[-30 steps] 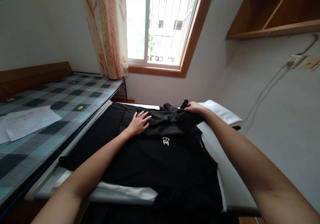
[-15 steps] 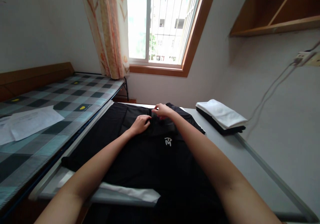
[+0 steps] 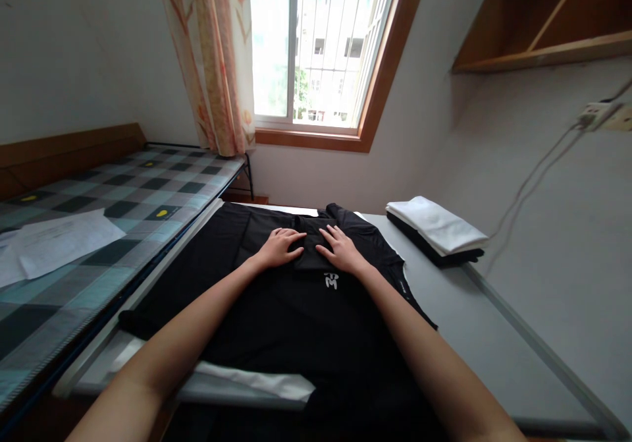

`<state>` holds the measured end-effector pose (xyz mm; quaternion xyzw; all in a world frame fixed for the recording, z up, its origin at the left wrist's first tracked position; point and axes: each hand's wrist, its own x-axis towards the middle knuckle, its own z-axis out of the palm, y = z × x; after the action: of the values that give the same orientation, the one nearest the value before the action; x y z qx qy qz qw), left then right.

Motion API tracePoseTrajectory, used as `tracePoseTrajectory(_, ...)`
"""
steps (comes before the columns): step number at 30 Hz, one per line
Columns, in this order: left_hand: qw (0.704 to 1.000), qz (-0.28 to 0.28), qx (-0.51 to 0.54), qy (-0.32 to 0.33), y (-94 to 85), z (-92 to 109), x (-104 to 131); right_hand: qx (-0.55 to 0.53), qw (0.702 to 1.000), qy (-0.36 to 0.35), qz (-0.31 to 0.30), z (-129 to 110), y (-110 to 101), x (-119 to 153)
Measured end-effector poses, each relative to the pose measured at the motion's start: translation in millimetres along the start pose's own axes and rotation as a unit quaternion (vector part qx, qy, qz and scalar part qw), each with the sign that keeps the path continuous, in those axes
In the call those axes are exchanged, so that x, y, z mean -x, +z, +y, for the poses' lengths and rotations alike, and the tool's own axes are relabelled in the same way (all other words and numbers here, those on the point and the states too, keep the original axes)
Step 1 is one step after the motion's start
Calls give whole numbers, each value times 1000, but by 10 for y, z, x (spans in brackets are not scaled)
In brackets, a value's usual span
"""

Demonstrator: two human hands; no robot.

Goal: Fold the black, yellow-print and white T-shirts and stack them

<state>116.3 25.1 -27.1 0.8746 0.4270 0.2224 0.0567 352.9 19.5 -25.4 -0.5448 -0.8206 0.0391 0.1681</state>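
Observation:
A black garment (image 3: 296,323) with a small white print lies spread over the light table, its near part hanging past the front edge. Near its far side, a folded-over black flap lies between my hands. My left hand (image 3: 281,247) rests on the cloth at the left of that flap, fingers apart. On the flap's right part lies my right hand (image 3: 340,248), palm down with its fingers spread. Just below the right fingers shows the white print. A white cloth (image 3: 257,379) sticks out from under the garment at the near edge.
On the table (image 3: 494,323), folded white and black cloths (image 3: 437,224) are stacked at the right, by the wall. A bed (image 3: 123,231) with a checked cover and papers (image 3: 64,241) stands to the left. A curtain (image 3: 217,66) hangs by the window behind.
My right hand has come down nearer, from a pinch at the far edge to lying spread on the cloth. The left fingers have opened. The black flap now lies flat, and the right sleeve area is spread wider.

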Motion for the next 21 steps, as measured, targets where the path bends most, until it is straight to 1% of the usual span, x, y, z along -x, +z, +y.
tracePoseTrajectory(3,1000,-6,-10,1,-8,9,6,28,1000,7,-12,-24,45,75)
tracePoseTrajectory(5,1000,-7,-10,4,-13,8,10,39,999,13,-7,-51,25,102)
tracePoseTrajectory(8,1000,-3,-4,10,-12,0,13,58,998,-1,9,-110,-25,139)
tracePoseTrajectory(9,1000,-1,-1,12,-9,-3,13,59,998,-9,1,-132,-37,152)
tracePoseTrajectory(12,1000,5,4,16,-1,-9,12,56,997,-11,-52,-195,-52,182)
tracePoseTrajectory(14,1000,6,4,16,3,-10,11,66,996,-5,-65,-223,-54,196)
tracePoseTrajectory(15,1000,6,4,15,5,-10,11,74,995,-12,-62,-231,-58,202)
tracePoseTrajectory(17,1000,6,4,12,10,-15,9,79,994,-50,-59,-234,-74,215)
tracePoseTrajectory(19,1000,7,6,10,20,-23,6,73,990,-99,-69,-224,-96,229)
tracePoseTrajectory(21,1000,9,7,9,30,-33,2,67,986,-132,-80,-210,-113,242)
